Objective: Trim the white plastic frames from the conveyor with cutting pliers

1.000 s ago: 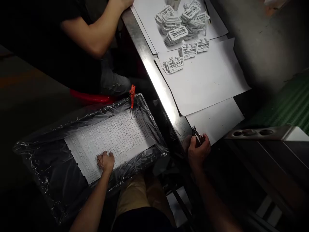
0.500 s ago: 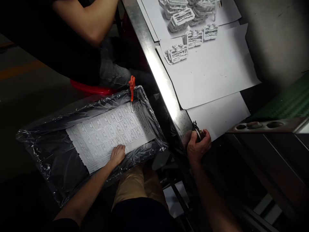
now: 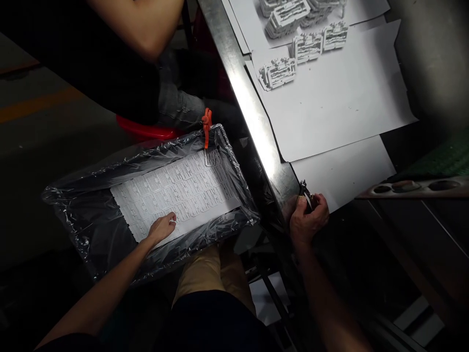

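My left hand is over the lower left part of the flat grey-white parts, its thumb and fingertips close together; whether they pinch a part is too small to tell. These parts lie in neat rows on a sheet inside a plastic-lined box. An orange clamp grips the box's upper rim. At the corner of the metal table edge, my right hand is closed around small pliers, tips pointing up.
Stacks of grey parts and smaller piles stand on white paper on the table. A person's bent arm is at the upper left, beside a red stool. Green material lies at right.
My left hand has moved left along the sheet, and its fingers have drawn together. My right hand still holds the pliers. The whole view has shifted slightly.
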Motion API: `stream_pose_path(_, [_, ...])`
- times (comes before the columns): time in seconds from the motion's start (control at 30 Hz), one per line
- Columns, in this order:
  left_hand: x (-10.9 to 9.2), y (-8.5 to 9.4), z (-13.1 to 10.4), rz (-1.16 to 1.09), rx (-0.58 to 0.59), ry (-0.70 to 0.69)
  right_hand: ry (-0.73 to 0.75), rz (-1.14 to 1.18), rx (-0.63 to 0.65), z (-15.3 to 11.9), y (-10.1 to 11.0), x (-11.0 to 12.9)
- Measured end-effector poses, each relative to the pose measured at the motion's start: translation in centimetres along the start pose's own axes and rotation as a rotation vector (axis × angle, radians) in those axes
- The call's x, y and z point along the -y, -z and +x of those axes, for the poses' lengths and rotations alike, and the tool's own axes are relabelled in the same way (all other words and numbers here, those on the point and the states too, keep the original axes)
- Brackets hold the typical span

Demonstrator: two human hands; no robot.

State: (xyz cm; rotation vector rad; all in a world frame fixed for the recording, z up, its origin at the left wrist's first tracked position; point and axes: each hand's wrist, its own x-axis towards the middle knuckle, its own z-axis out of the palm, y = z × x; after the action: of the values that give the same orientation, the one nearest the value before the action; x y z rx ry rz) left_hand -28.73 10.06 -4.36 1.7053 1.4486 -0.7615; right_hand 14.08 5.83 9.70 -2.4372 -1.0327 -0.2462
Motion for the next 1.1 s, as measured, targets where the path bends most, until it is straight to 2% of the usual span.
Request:
stream_pose_path(0.07, [0.8, -0.6, -0.7, 0.036, 0.058, -0.01, -0.001, -0.002, -0.003, 0.0, 0.0, 0.1])
stream_pose_path(0.13, [1.1, -1.4, -1.3, 0.07, 0.115, -0.078, -0.003, -0.003, -0.003, 0.0, 0.1, 0.2])
stream_pose_path(0.3, [0.7, -2.8, -1.1, 0.14, 0.18, -0.222, -0.004, -0.002, -0.005, 0.2, 0.1, 0.4])
stream_pose_path(0.47, [-0.4, -2.4, -0.3, 0.146, 0.185, -0.242, 0.0, -0.002, -0.026, 0.2, 0.0, 0.4])
stream_pose_path(0.63, [-0.5, -0.9, -1.9, 0.052, 0.171, -0.257, 0.026, 0.002, -0.03, 0.3, 0.1, 0.1])
stream_pose_path(0.73, [-0.7, 1.4, -3.4, -0.047, 0.141, -0.249, 0.062, 0.023, -0.024, 0.6, 0.3, 0.0])
stream_pose_path(0.83, [-2.8, 5.2, -5.1, -0.195, 0.064, -0.216, 0.067, 0.068, -0.011, 0.0, 1.5, 0.7])
stream_pose_path(0.9, [-5.6, 8.4, -6.6, -0.329, 0.008, -0.224, 0.06, 0.138, 0.014, -1.3, 3.1, 1.7])
stream_pose_path(0.97, [-9.1, 11.5, -8.5, -0.466, -0.007, -0.283, 0.03, 0.24, 0.096, -3.2, 5.4, 3.0])
stream_pose_path(1.03, [-13.0, 14.2, -10.6, -0.634, 0.03, -0.35, -0.041, 0.363, 0.218, -5.0, 8.2, 4.4])
stream_pose_path(1.1, [-16.9, 16.0, -12.4, -0.836, 0.113, -0.404, -0.137, 0.492, 0.321, -5.8, 11.1, 5.5])
